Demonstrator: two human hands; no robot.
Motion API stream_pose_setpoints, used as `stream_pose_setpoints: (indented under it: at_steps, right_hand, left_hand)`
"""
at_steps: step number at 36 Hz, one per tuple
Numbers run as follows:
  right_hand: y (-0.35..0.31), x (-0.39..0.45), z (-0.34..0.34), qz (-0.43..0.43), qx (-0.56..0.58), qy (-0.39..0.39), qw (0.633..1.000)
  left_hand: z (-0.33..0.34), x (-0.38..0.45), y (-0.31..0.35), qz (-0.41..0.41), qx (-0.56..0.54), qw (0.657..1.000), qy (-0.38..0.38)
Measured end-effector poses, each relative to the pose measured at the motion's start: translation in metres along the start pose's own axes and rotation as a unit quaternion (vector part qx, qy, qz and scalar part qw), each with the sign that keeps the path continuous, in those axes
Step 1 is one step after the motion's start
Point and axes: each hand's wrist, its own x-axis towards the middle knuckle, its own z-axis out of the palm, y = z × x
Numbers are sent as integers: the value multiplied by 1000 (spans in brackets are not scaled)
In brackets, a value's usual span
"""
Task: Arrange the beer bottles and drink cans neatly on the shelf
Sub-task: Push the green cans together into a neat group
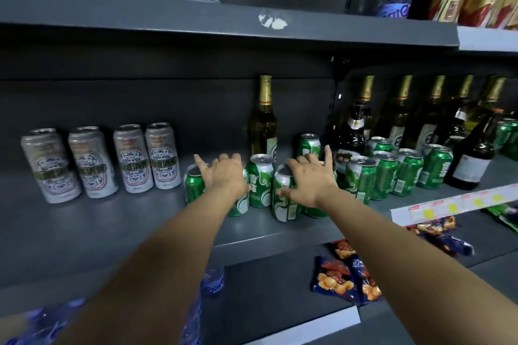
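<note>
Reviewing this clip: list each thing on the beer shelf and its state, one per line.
Silver cans: four upright, in a row.
Green cans: upright, clustered under the hands.
Lone beer bottle: upright, behind them.
Left hand: fingers spread over cans.
Right hand: fingers spread over cans.

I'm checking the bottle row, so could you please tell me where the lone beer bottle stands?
In the head view the lone beer bottle stands upright at mid-shelf against the back panel, just behind the green cans between the two hands.

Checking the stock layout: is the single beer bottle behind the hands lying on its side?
No, the beer bottle stands upright at the back of the shelf, behind the green cans.
</note>
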Motion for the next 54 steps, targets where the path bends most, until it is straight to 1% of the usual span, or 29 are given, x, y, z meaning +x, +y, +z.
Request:
stream_pose_setpoints:
  at_steps: [4, 8, 13, 16, 19, 22, 24, 27, 30, 33, 35, 37, 39, 41, 43, 44, 46, 47, 49, 50, 52, 54]
  right_hand:
    - [2, 6, -6, -17, 26, -7, 999]
    - [4, 15, -9, -17, 81, -27, 996]
    - [0, 24, -17, -39, 107, -49, 992]
    - [-7, 27, -21, -55, 131, -57, 988]
    - [-17, 29, -23, -79, 148, -49, 985]
    - [-30, 31, -23, -106, 152, -38, 982]
    - [-40, 33, -22, -123, 151, -30, 980]
    - [-54, 36, -19, -140, 155, -11, 978]
    - [-66, 36, -15, -150, 140, 7, 979]
    - [-75, 36, -13, -146, 141, 2, 979]
    - [-76, 38, -15, -145, 143, -9, 979]
    - [-75, 39, -16, -141, 146, -21, 979]
    - [-73, 40, -18, -141, 143, -32, 979]
    - [-71, 40, -20, -142, 142, -45, 979]
    - [-68, 41, -23, -121, 196, -46, 972]
    - [-65, 42, -25, -99, 240, -32, 965]
    - [-58, 45, -26, -42, 305, 28, 951]
    - [-54, 47, -27, -13, 310, 64, 948]
    - [-43, 53, -25, 34, 283, 129, 950]
    - [-38, 58, -24, 53, 271, 150, 949]
    - [-28, 71, -23, 86, 274, 163, 944]
    - [-21, 85, -23, 117, 294, 149, 937]
  left_hand:
    - [0, 14, -3, -17, -23, 1000, 1]
    - [5, 32, -6, -23, 15, 999, 16]
    - [-2, 55, -7, -29, 67, 997, -34]
    - [-2, 64, -10, -14, 118, 993, -16]
    - [2, 69, -13, -4, 155, 988, 8]
    - [3, 72, -16, 1, 169, 986, 16]
    - [-1, 73, -18, -8, 145, 989, -6]
    - [-12, 68, -24, -33, 60, 997, -36]
    - [-20, 61, -35, -53, -32, 998, -34]
    - [-20, 55, -52, -57, -107, 991, -63]
    - [-21, 47, -61, -63, -160, 980, -99]
    - [-22, 39, -68, -67, -215, 967, -116]
    - [-22, 35, -73, -65, -272, 955, -103]
    - [-21, 33, -74, -63, -303, 949, -62]
    - [-21, 34, -69, -62, -291, 955, -2]
    - [-22, 34, -65, -60, -281, 957, 28]
    - [-25, 36, -55, -55, -266, 960, 69]
    - [-26, 38, -50, -52, -263, 960, 79]
    - [-28, 41, -39, -40, -252, 963, 84]
    - [-28, 43, -34, -31, -245, 966, 80]
    - [-28, 49, -26, -12, -229, 971, 64]
    - [-26, 56, -20, 2, -214, 976, 51]
